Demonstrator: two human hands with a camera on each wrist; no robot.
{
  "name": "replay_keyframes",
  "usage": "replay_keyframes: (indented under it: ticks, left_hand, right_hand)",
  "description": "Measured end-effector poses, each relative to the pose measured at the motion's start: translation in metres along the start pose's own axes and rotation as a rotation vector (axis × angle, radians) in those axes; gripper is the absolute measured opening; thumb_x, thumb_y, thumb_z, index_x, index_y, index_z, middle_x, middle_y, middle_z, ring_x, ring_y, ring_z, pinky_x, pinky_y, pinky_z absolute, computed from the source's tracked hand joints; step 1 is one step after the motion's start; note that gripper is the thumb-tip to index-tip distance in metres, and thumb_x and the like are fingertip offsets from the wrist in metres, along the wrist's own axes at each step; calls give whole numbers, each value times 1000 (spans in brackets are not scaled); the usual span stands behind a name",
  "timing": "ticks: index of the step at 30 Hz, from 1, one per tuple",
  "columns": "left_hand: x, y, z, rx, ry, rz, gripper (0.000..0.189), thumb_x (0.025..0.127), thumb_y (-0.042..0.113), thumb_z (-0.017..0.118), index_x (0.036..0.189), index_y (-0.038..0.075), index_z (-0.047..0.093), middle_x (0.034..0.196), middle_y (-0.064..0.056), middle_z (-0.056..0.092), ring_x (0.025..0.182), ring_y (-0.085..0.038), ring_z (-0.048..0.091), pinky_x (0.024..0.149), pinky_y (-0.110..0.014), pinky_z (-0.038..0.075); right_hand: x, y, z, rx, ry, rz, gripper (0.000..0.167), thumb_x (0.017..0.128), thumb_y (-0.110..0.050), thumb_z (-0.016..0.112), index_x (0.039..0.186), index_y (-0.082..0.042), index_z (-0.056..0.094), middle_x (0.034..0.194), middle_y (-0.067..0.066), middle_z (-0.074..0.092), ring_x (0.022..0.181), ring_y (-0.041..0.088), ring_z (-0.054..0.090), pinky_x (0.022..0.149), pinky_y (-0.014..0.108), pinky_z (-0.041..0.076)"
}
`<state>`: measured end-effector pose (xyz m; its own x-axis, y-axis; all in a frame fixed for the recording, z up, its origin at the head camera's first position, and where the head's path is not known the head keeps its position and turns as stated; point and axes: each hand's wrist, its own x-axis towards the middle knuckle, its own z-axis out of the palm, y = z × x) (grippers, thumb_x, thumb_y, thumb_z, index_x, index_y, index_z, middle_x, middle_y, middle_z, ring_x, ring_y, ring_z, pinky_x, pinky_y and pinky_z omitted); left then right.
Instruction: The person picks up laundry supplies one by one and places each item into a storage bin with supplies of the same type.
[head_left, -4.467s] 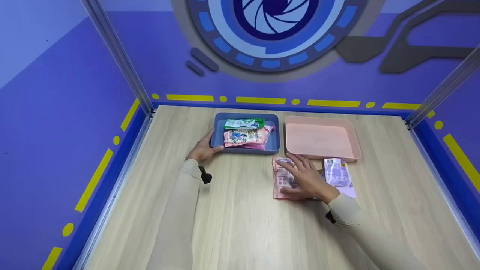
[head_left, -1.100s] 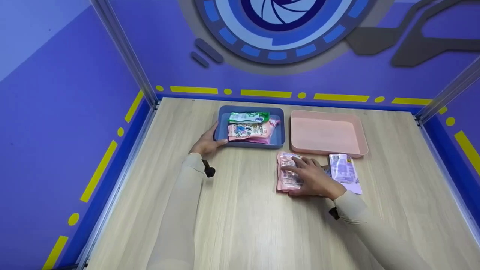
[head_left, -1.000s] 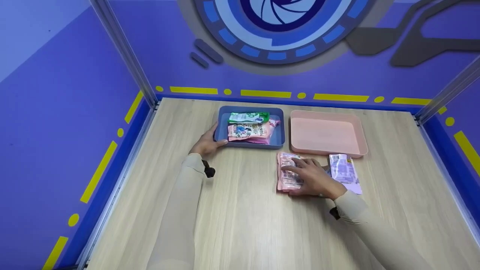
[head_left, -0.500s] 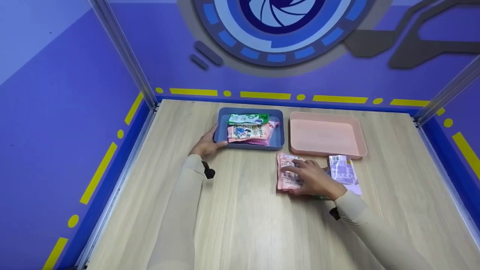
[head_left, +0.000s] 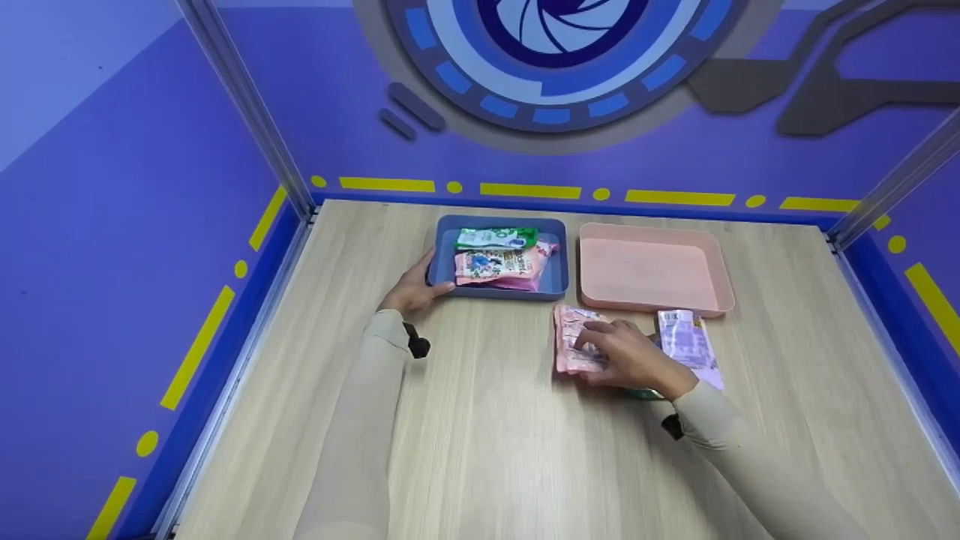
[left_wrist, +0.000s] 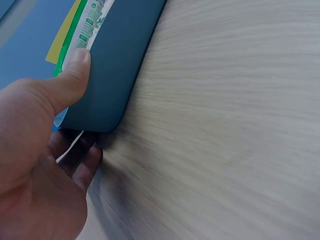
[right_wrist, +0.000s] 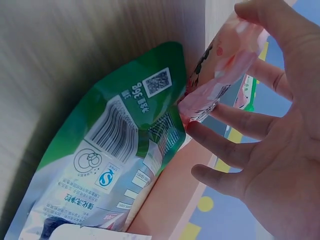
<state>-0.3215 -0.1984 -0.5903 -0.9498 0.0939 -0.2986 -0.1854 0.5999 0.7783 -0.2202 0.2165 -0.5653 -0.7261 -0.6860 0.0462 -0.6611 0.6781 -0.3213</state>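
My left hand (head_left: 411,291) holds the left front corner of a blue tray (head_left: 510,295), thumb on its front wall and fingers along its left side. Inside lie a green-and-white pouch (head_left: 495,238) and overlapping pink pouches (head_left: 487,266). My right hand (head_left: 634,358) pinches a pink pouch (head_left: 567,337) between thumb and fingers. In the right wrist view this pink pouch (right_wrist: 230,55) bends, its near end raised. Under that hand lies a green pouch (right_wrist: 167,62) with a barcode, mostly hidden in the head view. Just right of it rests a purple pouch (head_left: 684,341).
A pink tray (head_left: 652,270) with nothing in it stands right of the blue tray, a narrow gap between them. The pouches lie close to its front wall. Blue-purple panels (head_left: 322,112) enclose the wooden table (head_left: 480,435) at the back and sides.
My right fingers have drawn in on the pink pouch, and its near edge has risen slightly. Since the earliest frame the head view has shifted a little. My left hand stays at the blue tray.
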Motion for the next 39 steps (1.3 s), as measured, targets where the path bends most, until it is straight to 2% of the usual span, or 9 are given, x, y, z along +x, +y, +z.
replay_keyframes:
  ticks: [5,9,11,15,18,24,30,34,39]
  left_hand:
    - [-1,0,0,-7,-1,-15,95,98,37,71,167,32,6,173,-3,10,158,-28,7,127,-48,11]
    - [-1,0,0,0,1,-12,95,98,37,71,167,31,6,173,-4,10,158,-28,7,127,-48,11]
    - [-1,0,0,6,1,-12,95,98,38,71,167,32,6,173,-4,10,158,-28,7,127,-48,11]
    - [0,-1,0,21,-1,6,95,98,37,70,167,30,5,173,-5,11,158,-28,9,127,-47,12]
    - [1,-2,0,21,3,21,95,98,35,71,167,28,6,172,-6,12,158,-28,10,127,-46,13]
    - [0,-1,0,10,6,19,94,99,34,70,167,27,6,173,-6,12,158,-29,9,127,-46,13]
    - [-1,-1,0,5,9,26,94,98,34,71,167,27,6,172,-7,13,158,-29,10,127,-46,13]
    - [-1,-1,-1,7,7,28,95,98,35,71,167,27,7,172,-8,12,158,-29,10,127,-46,13]
    - [-1,-1,-1,13,2,33,95,98,36,71,167,27,6,172,-9,12,158,-29,10,127,-45,13]
  right_hand:
    - [-2,2,-1,5,33,-39,33,81,-32,82,108,-15,75,128,21,67,107,39,64,98,61,46]
    - [-3,2,-1,4,61,-73,27,83,-27,81,105,-13,76,119,15,71,87,27,62,81,48,52]
    - [-4,2,-2,6,63,-75,24,85,-26,80,105,-13,76,117,13,72,82,23,61,76,44,53]
    - [-6,-1,-5,5,60,-60,21,91,-25,77,107,-12,77,121,16,72,94,29,70,81,46,59]
    - [-8,-4,-7,1,66,-50,20,95,-25,75,108,-11,78,122,15,72,103,32,71,85,50,59]
    - [-9,-6,-12,-52,114,-40,21,99,-27,71,108,-11,79,106,4,77,92,23,73,77,44,61]
    - [-10,-8,-15,-79,176,-17,16,97,-23,74,105,-11,80,98,2,78,83,21,71,70,42,60]
    - [-11,-7,-17,-100,210,-6,15,94,-18,77,107,-10,79,100,4,78,87,23,71,74,44,60]
    - [-10,-5,-19,-103,281,-35,13,93,-13,78,105,-8,80,101,7,78,91,26,72,80,47,60]
